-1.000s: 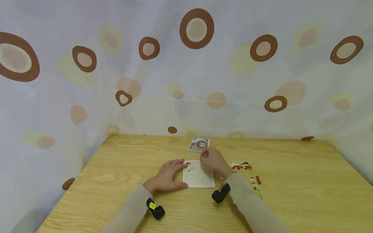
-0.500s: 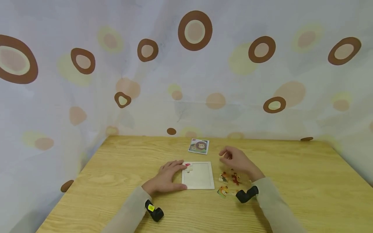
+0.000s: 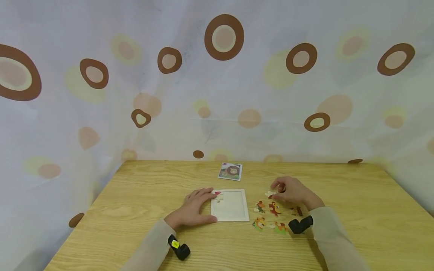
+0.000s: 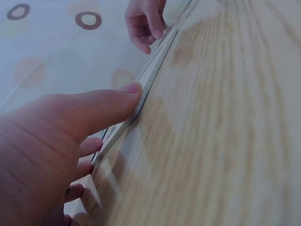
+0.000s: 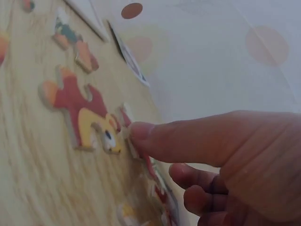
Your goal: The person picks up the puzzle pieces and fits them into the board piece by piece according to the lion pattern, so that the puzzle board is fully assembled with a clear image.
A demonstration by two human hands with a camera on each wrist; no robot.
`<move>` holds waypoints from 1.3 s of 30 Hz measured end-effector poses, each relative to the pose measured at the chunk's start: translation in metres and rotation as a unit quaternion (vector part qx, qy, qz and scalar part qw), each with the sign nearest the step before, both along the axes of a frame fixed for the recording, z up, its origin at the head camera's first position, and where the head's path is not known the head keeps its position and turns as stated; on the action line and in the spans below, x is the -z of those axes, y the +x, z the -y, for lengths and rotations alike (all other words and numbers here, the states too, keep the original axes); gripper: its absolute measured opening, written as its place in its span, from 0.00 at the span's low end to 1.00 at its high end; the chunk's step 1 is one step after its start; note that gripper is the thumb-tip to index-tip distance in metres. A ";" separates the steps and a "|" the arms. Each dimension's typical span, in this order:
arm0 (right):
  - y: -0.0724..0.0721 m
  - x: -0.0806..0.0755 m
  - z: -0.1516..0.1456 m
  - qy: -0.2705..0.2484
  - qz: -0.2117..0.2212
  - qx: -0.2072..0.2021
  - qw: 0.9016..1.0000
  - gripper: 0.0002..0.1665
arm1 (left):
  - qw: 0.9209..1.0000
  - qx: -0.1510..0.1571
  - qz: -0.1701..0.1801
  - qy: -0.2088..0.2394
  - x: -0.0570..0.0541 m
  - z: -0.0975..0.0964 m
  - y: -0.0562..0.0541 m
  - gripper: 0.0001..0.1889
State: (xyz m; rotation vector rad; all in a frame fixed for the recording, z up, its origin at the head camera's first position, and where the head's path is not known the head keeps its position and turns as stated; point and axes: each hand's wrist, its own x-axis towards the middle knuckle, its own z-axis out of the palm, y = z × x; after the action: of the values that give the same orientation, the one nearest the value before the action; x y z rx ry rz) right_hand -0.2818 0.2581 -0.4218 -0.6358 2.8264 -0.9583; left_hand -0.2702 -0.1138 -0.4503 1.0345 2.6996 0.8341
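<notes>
My left hand (image 3: 192, 209) rests at the left side of a white puzzle tray (image 3: 246, 214). Its thumb (image 4: 115, 106) lies on the near rim, and its fingers reach the far left corner. A puzzle piece with a red patch (image 3: 218, 195) sits in that corner beside my index finger. My right hand (image 3: 294, 191) is over the loose pieces to the right of the tray. Its thumb (image 5: 160, 136) touches the edge of a white and red puzzle piece (image 3: 270, 194), while the index finger stands apart above it. The other fingers are loosely curled.
Several loose pieces lie right of the tray, among them a red and yellow piece (image 3: 274, 208), a lion-face piece (image 3: 259, 223) and an orange-green piece (image 3: 280, 227). A lion picture card (image 3: 230, 171) lies behind the tray. A patterned cloth (image 3: 217, 94) hangs behind the wooden table (image 3: 162, 177).
My right hand has moved right from over the tray to the loose pieces and lowered to a white and red one. My left hand has stayed at the tray.
</notes>
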 end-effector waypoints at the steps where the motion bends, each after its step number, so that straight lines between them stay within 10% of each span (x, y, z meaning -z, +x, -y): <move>1: 0.000 0.002 -0.001 0.006 0.001 0.002 1.000 0.13 | 1.000 0.000 0.001 0.001 0.000 0.000 0.000 0.36; 25: 0.001 0.000 0.016 -0.054 -0.014 0.040 0.998 0.06 | 1.000 -0.002 0.007 0.000 0.002 0.000 -0.001 0.37; 39: -0.008 0.008 0.055 -0.136 0.023 -0.018 0.990 0.06 | 1.000 -0.007 0.016 -0.006 -0.002 0.001 0.000 0.36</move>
State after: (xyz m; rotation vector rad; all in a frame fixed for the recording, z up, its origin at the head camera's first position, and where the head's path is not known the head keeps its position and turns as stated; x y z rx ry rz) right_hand -0.2895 0.2030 -0.4302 -0.6765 2.6567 -1.3474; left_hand -0.2703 -0.1153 -0.4488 0.9916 2.6859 0.8278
